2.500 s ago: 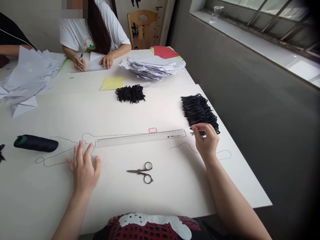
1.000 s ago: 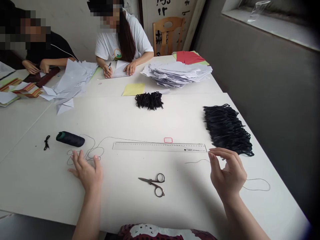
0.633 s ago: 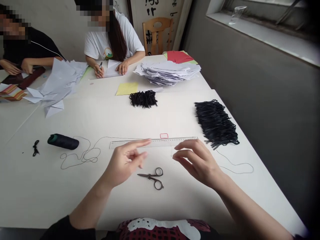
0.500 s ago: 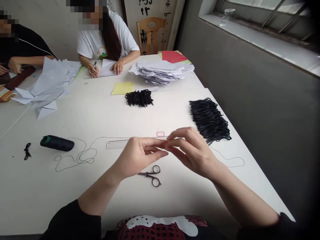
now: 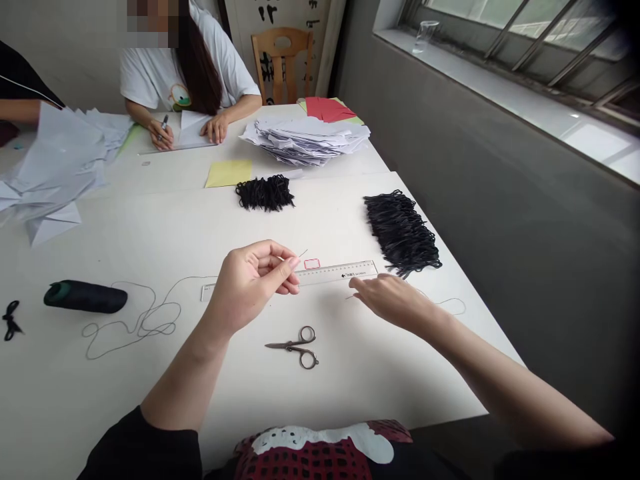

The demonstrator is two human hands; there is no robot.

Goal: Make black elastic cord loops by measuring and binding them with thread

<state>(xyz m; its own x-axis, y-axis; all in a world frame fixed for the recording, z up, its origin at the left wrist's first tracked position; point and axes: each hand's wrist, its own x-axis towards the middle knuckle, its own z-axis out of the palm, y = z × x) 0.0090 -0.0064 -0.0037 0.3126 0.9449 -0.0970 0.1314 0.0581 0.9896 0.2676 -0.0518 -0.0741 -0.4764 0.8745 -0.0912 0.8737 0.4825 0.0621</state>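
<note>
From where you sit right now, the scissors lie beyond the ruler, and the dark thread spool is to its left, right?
Not quite: the head view shows the scissors nearer than the ruler. The dark thread spool is to its left.

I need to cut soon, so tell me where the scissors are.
In the head view, the scissors lie at lower centre, on the near side of the clear ruler.

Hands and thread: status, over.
Left hand pinching thread. Right hand by ruler's end, grip unclear. Scissors nearer the wearer, untouched.
</note>
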